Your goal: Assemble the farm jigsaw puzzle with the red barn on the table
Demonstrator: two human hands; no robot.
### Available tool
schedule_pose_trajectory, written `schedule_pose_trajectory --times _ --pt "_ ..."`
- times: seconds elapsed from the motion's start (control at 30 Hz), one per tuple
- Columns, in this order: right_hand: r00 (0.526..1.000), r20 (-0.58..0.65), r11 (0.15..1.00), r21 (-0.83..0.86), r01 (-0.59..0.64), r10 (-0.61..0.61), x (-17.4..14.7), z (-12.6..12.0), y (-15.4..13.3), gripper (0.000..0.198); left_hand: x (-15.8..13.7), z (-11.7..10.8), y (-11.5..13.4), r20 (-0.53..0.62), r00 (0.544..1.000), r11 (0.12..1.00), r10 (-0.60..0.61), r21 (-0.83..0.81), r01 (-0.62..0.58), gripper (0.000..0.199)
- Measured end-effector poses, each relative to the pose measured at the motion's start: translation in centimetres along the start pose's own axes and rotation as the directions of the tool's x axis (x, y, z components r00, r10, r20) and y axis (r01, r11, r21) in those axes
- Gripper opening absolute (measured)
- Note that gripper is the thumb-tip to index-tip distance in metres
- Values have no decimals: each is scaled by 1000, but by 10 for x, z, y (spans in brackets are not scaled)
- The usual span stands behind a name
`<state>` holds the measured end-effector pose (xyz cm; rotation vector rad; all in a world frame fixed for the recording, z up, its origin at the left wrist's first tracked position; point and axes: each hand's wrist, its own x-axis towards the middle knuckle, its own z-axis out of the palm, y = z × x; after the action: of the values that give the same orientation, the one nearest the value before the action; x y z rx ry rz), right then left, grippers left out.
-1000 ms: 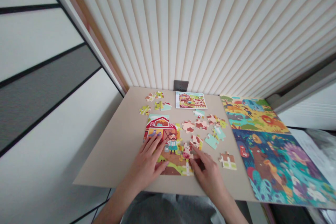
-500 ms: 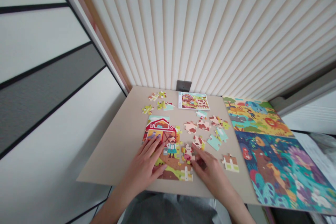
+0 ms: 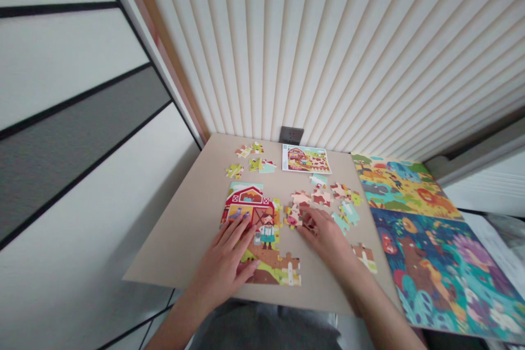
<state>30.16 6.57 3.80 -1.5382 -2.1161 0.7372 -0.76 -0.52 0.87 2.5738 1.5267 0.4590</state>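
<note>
My left hand [image 3: 225,260] lies flat with fingers spread on the left part of a partly joined farm jigsaw [image 3: 268,258], which shows a red barn and a farmer. My right hand [image 3: 327,234] pinches the right side of a puzzle piece with a cow's face [image 3: 292,215]. This piece is just right of the jigsaw's upper right edge; whether it touches the table I cannot tell. Brown-and-pink cow pieces [image 3: 321,197] lie beyond my right fingers, and pale blue pieces [image 3: 349,211] to their right. Part of a fence piece [image 3: 365,257] is hidden by my right forearm.
A printed picture card [image 3: 307,159] of the farm scene lies at the back, near a wall socket [image 3: 291,134]. Several loose pieces [image 3: 256,164] are at the back left. Two finished puzzles, one yellow [image 3: 406,183] and one dark blue [image 3: 447,268], cover the right side.
My right hand has moved the cow-face piece away from me, up along the jigsaw's right edge. My left hand stays on the jigsaw. The view has shifted slightly.
</note>
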Motion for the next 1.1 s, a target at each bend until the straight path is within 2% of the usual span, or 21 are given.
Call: schedule_pose_trajectory --times 0.13,0.53,0.87,1.0,1.1 --pt "1000 3 999 -31 28 -28 11 5 1 40 -1 -2 2 23 1000 999 -2 39 1 72" --pt "998 -41 997 -54 47 -49 12 12 7 42 -1 -3 2 8 1000 999 15 35 -15 75" --pt "998 -6 987 -144 67 -68 21 6 2 39 -3 -6 0 25 999 994 36 100 -39 76" --pt "996 13 985 -150 88 -87 29 7 2 40 5 -13 -1 26 998 992 64 108 -67 65" --pt "996 16 983 -160 91 -90 31 9 3 46 23 -24 -1 21 998 995 64 80 -66 51"
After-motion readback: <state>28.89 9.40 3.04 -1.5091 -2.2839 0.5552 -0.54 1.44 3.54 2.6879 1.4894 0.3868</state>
